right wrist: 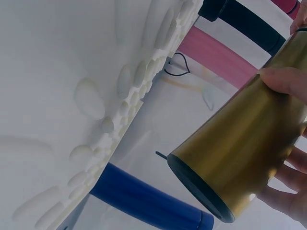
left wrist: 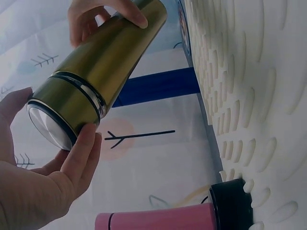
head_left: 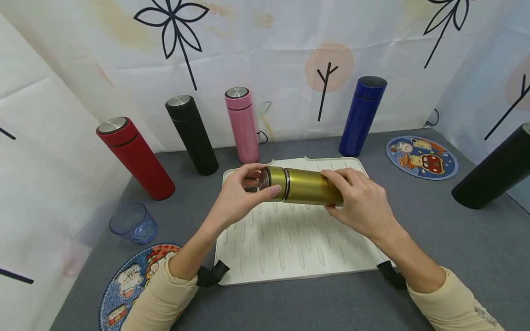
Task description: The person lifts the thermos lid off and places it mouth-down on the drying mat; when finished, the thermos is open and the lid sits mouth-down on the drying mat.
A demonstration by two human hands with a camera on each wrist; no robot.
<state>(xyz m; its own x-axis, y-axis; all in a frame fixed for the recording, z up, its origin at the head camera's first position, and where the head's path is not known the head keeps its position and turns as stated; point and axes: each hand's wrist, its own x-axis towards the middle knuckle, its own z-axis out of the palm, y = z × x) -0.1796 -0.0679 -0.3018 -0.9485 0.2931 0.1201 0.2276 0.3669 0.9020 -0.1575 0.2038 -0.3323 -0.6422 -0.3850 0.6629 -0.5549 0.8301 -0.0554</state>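
Observation:
A gold thermos bottle (head_left: 308, 186) lies level in the air above the white ridged tray (head_left: 281, 248), its lid end pointing left. My left hand (head_left: 242, 195) grips the lid, thumb on the near side and fingers at the far side. In the left wrist view the lid's silver top (left wrist: 49, 127) faces that hand's palm. My right hand (head_left: 360, 197) holds the bottle's body near its base, thumb and fingers on opposite sides. The dark base (right wrist: 201, 189) shows in the right wrist view. The lid meets the body at a silver ring.
Red (head_left: 138, 158), black (head_left: 192, 135), pink (head_left: 243, 126) and blue (head_left: 362, 117) thermos bottles stand behind the tray. Another black bottle (head_left: 492, 170) stands right. A blue glass (head_left: 133, 224) and a patterned round mat (head_left: 120, 294) are at left; another mat (head_left: 422, 157) lies back right.

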